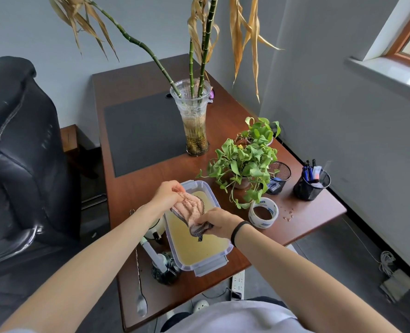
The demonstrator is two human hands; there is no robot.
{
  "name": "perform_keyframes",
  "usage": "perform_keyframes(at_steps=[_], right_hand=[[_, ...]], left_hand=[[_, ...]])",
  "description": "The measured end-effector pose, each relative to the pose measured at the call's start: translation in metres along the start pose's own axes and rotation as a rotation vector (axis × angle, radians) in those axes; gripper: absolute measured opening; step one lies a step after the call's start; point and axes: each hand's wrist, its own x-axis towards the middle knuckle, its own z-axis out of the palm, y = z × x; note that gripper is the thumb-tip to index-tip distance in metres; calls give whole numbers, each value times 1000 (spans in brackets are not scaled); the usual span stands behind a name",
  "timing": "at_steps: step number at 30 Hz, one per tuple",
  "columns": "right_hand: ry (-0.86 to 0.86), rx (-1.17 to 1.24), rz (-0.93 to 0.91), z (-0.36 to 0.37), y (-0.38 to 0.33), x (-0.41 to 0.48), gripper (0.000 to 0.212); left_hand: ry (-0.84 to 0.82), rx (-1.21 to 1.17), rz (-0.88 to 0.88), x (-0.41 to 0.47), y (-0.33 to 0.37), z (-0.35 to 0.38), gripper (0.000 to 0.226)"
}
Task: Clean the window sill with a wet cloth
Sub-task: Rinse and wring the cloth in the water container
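Observation:
A pink cloth (190, 209) with a dark checked edge hangs bunched above a clear plastic box (219, 261) holding yellowish water, near the front of the wooden desk. My left hand (166, 194) grips the cloth's upper end over the box's far corner. My right hand (217, 222), with a black band on the wrist, grips the lower end over the middle of the box. The white window sill (389, 75) runs along the wall at the upper right, below a wooden window frame.
A tall glass vase (194, 121) with bamboo stalks stands mid-desk beside a dark mat (144, 133). Leafy pot plants (243, 164), two mesh pen cups (311, 186), a tape roll (263, 215) sit right. A black chair (19, 152) stands left. A spray bottle (162, 266) lies beside the box.

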Motion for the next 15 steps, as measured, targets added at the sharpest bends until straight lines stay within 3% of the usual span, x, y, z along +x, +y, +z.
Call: perform_keyframes(at_steps=[2, 5, 7, 9, 12, 15], right_hand=[[59, 111, -7, 3, 0, 2, 9], [-169, 512, -47, 3, -5, -4, 23], [-292, 530, -53, 1, -8, -9, 25], [-309, 411, -67, -2, -5, -8, 19], [-221, 368, -105, -1, -3, -5, 12], [-132, 346, -173, 0, -6, -1, 19]], left_hand=[[-99, 58, 89, -5, 8, 3, 24], [-302, 56, 113, -17, 24, 2, 27], [-468, -12, 56, -23, 28, -2, 42], [-561, -62, -2, -25, 28, -5, 58], [-468, 10, 44, -24, 26, -8, 65], [-396, 272, 148, -22, 26, -10, 73]])
